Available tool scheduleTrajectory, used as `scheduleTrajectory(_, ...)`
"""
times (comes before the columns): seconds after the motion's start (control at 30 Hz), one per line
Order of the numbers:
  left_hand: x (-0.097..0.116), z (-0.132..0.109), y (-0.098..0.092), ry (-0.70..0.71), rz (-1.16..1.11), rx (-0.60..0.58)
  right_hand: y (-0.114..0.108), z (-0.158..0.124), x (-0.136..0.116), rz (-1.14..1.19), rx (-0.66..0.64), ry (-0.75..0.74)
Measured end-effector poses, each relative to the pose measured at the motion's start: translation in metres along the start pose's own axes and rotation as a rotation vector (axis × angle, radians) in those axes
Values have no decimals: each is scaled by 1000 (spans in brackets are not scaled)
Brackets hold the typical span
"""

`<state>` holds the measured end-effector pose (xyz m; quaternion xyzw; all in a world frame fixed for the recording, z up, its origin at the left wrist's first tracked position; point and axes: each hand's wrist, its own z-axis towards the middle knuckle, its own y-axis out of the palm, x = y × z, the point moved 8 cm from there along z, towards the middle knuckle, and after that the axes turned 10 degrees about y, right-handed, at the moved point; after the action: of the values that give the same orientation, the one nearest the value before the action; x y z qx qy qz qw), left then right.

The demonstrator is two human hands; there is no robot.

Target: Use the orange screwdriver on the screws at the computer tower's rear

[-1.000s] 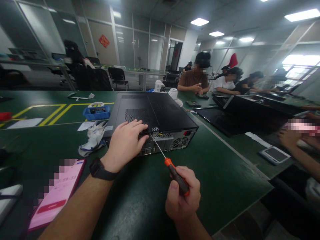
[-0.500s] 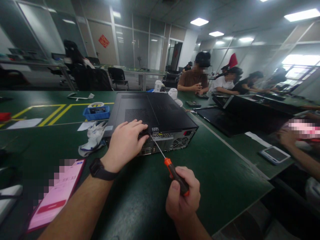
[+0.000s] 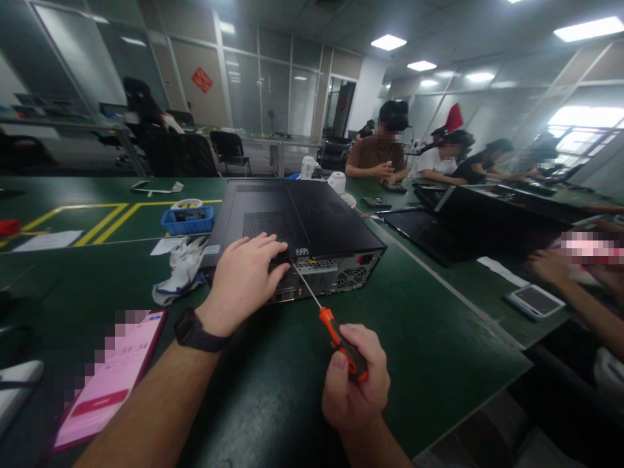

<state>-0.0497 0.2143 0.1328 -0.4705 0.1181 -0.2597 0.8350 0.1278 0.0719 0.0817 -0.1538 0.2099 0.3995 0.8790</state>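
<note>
A black computer tower case (image 3: 336, 218) lies on its side, its rear panel with the fan grille facing me. My left hand (image 3: 251, 270) rests on its near top edge, fingers stretched out over the perforated area and thumb down at the rear edge. My right hand (image 3: 358, 377) is wrapped round the orange and dark handle of a screwdriver (image 3: 331, 322). Its thin shaft slants up and left to the case's rear edge, close to my left thumb. The contact at the tip is too small to make out.
On the left are a white glove (image 3: 182, 270), a blue bin (image 3: 188, 220) and a phone with a pink screen (image 3: 114, 377). To the right lie dark panels (image 3: 429, 234) and a small device with a grey screen (image 3: 535, 302). A co-worker's arm (image 3: 580, 296) reaches in there.
The screwdriver's handle has turned slightly in my right hand. My left hand and the computer case stay where they were.
</note>
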Motion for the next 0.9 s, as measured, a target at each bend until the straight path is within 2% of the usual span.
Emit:
scheduleTrajectory(0.1,0,1,0,-5,-1,-3,-1,-4,3,-30,26,5)
scheduleTrajectory(0.27,0,1,0,14,1,-8,-3,-10,13,-68,30,98)
scheduleTrajectory(0.47,0,1,1,15,5,-2,-1,-3,4,-12,12,0)
scheduleTrajectory(0.6,-1,1,0,3,6,-6,-2,-8,8,-41,49,36)
scheduleTrajectory(0.7,0,1,0,7,5,-6,0,-9,11,-23,20,69)
scheduleTrajectory(0.8,0,0,0,6,1,-4,2,-6,5,12,-28,27)
scheduleTrajectory(0.9,0,0,0,2,1,2,1,-3,2,17,-20,-6)
